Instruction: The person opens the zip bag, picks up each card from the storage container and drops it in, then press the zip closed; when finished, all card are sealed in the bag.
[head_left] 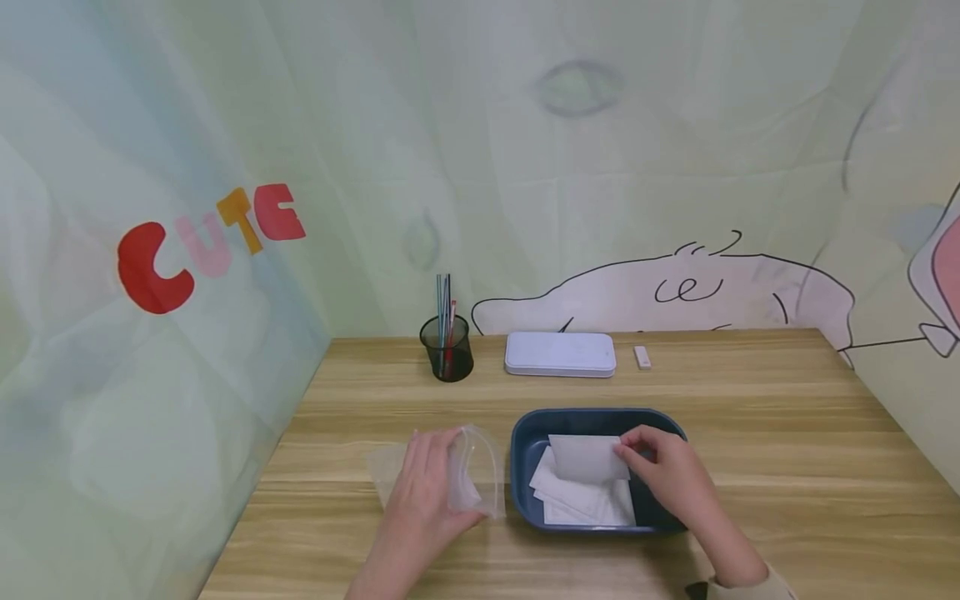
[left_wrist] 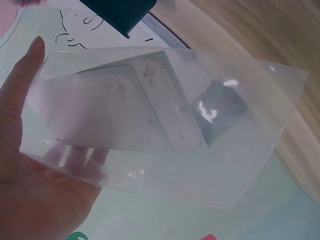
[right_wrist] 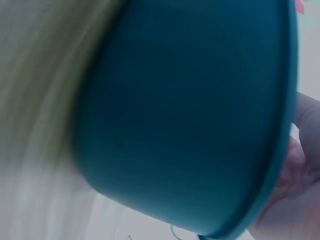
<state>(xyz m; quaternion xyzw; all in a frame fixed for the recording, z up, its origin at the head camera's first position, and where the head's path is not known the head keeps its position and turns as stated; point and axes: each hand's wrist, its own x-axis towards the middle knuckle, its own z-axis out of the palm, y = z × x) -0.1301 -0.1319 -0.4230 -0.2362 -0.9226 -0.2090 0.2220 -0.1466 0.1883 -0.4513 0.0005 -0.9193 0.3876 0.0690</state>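
My left hand grips a clear plastic bag by its sides, and its mouth bows open toward the basin. Inside it, the left wrist view shows a few pale printed cards lying overlapped. My right hand is over the dark blue basin and pinches the right edge of a white card between thumb and fingers. Under that card, several white cards or envelopes lie in a loose pile in the basin. In the right wrist view the basin wall hides most of the right hand.
Behind the basin, a white flat case lies near the table's back edge, with a small white eraser-like block on its right. A black mesh pen holder with several pens stands left of the case. A printed curtain surrounds the table.
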